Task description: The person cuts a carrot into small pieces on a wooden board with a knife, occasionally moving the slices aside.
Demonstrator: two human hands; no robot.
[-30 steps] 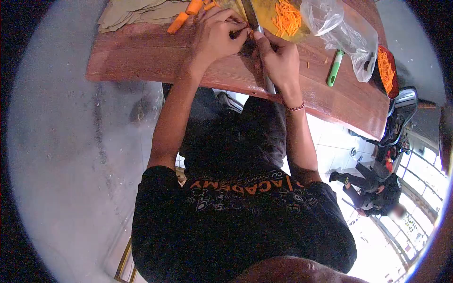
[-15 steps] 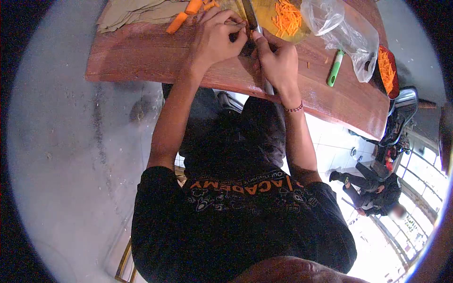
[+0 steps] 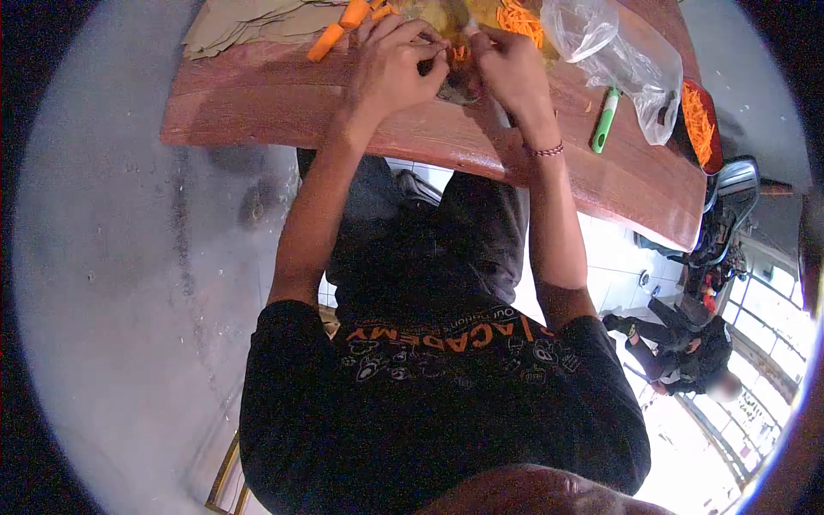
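Observation:
My right hand [image 3: 518, 79] is closed around the handle of a kitchen knife [image 3: 460, 12], whose blade points away from me over the yellowish cutting board [image 3: 436, 12]. Beside it, my left hand [image 3: 396, 67] is curled, thumb and fingertips pressed together on carrot that they mostly hide. Thin carrot strips [image 3: 461, 53] lie between the two hands. Beyond my right hand is a heap of shredded carrot [image 3: 520, 21] on the board. Larger carrot pieces [image 3: 326, 41] rest just left of my left hand.
A green-handled peeler [image 3: 606, 120] and a clear plastic bag [image 3: 631, 73] lie on the wooden table [image 3: 257, 112] at the right. Shredded carrot fills a dark red container [image 3: 711, 142] at the table's edge. Brown paper [image 3: 257, 21] is at the far left. Another person [image 3: 687, 348] sits at lower right.
My right hand has shifted slightly right and turned, and less of the knife blade shows. Carrot strips are now visible between my hands. My left hand stays nearly in place.

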